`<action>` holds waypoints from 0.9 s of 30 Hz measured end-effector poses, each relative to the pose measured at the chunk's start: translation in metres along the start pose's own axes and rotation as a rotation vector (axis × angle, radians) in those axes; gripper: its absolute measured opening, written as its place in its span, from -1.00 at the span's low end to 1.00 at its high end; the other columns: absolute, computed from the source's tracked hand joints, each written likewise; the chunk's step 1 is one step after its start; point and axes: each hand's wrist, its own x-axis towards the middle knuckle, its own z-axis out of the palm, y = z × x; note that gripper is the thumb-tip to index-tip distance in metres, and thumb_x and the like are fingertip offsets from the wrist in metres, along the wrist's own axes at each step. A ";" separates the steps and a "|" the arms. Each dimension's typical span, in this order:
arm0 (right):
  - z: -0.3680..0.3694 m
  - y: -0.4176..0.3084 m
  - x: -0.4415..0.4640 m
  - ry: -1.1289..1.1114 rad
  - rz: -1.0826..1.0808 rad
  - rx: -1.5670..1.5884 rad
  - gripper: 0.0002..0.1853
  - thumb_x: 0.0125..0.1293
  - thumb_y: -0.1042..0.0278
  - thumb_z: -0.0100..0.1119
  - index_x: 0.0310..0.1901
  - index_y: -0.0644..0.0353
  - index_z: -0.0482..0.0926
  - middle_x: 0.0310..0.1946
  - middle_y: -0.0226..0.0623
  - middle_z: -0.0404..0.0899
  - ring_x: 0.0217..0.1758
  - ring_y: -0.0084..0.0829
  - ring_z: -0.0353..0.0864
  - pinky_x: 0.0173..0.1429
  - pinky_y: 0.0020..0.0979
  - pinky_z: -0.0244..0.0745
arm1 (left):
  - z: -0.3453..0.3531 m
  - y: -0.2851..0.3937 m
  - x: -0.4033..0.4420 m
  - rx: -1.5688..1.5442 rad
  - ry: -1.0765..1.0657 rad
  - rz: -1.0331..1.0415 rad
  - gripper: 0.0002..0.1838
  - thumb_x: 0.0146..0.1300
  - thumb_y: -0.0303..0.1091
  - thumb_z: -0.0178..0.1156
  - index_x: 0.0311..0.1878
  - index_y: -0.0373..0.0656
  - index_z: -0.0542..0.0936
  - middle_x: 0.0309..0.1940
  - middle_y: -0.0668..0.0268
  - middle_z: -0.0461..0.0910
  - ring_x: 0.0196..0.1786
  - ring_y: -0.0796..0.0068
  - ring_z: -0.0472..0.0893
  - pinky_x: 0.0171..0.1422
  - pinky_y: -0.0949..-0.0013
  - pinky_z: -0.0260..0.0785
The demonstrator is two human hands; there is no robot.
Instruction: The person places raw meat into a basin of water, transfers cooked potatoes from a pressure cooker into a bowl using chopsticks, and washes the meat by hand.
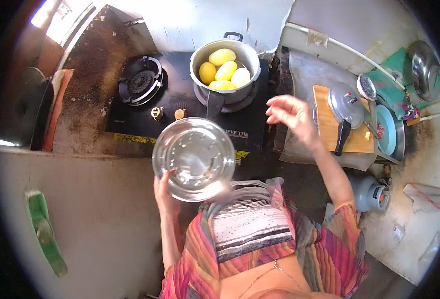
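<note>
My left hand (164, 192) grips the rim of a shiny steel bowl (194, 159), its fingers hooked over the near left edge. The bowl is tilted toward me in front of the stove, and only bright reflections show inside. My right hand (292, 115) is raised in the air right of the stove, fingers loosely curved and apart, with nothing visible in them. Behind the bowl, a pressure cooker pot (196, 82) stands lidless on the right burner. Several yellow oval pieces that look like peeled potatoes (225, 71) lie in it.
The left burner (142, 82) is bare. To the right, a wooden cutting board (324, 99) carries the pressure cooker lid (347, 102). Beyond it are a turquoise basin (386, 129) and a ladle-like strainer (366, 86). A gas cylinder (367, 192) stands below the counter.
</note>
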 end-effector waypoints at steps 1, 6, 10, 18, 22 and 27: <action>-0.003 -0.003 0.017 0.002 -0.030 -0.015 -0.82 0.24 0.46 0.12 -0.12 0.27 0.52 -0.34 -0.32 0.57 -0.24 -0.54 0.58 -0.12 -0.50 0.52 | -0.006 0.010 0.009 -0.002 0.017 -0.004 -0.67 0.25 -0.19 0.06 -0.03 -0.21 0.45 -0.17 0.25 0.51 -0.10 0.44 0.51 0.00 0.34 0.36; -0.001 -0.024 0.094 -0.061 -0.144 -0.316 -0.80 0.15 0.53 0.18 -0.15 0.26 0.56 -0.29 -0.34 0.61 -0.22 -0.59 0.57 -0.10 -0.53 0.50 | -0.021 0.042 0.058 0.000 0.049 0.012 -0.60 0.26 -0.19 0.05 0.08 -0.23 0.40 -0.18 0.23 0.52 -0.10 0.42 0.51 -0.01 0.35 0.37; 0.008 -0.033 0.144 -0.236 -0.201 -0.681 -0.76 0.10 0.44 0.17 -0.15 0.19 0.56 -0.34 -0.36 0.61 -0.29 -0.60 0.55 -0.14 -0.53 0.47 | -0.022 0.044 0.083 0.007 0.095 -0.005 -0.61 0.27 -0.20 0.04 0.07 -0.24 0.41 -0.14 0.22 0.52 -0.09 0.42 0.51 0.02 0.33 0.35; 0.014 -0.003 0.226 -0.675 -0.578 -0.988 -0.61 -0.11 0.44 0.04 -0.13 0.14 0.54 -0.27 -0.16 0.52 -0.10 -0.17 0.47 0.03 -0.21 0.39 | -0.002 0.035 0.079 0.021 0.252 -0.064 -0.60 0.25 -0.18 0.05 0.04 -0.26 0.43 -0.14 0.17 0.52 -0.08 0.36 0.51 0.06 0.31 0.34; 0.017 0.002 0.235 -0.821 -0.694 -1.098 -0.47 -0.18 0.43 0.18 -0.01 0.12 0.47 -0.20 -0.20 0.45 -0.05 -0.17 0.41 -0.02 -0.25 0.40 | 0.008 0.022 0.070 0.006 0.305 -0.048 -0.63 0.27 -0.20 0.04 0.03 -0.26 0.43 -0.15 0.19 0.53 -0.08 0.38 0.51 0.06 0.31 0.33; 0.027 0.004 0.235 -1.004 -0.781 -1.195 -0.36 -0.15 0.41 0.27 0.11 0.14 0.38 -0.10 -0.14 0.39 0.03 -0.16 0.36 0.02 -0.20 0.38 | 0.019 0.018 0.062 -0.021 0.316 -0.026 -0.65 0.28 -0.20 0.03 0.00 -0.25 0.44 -0.17 0.21 0.53 -0.09 0.40 0.51 0.04 0.32 0.33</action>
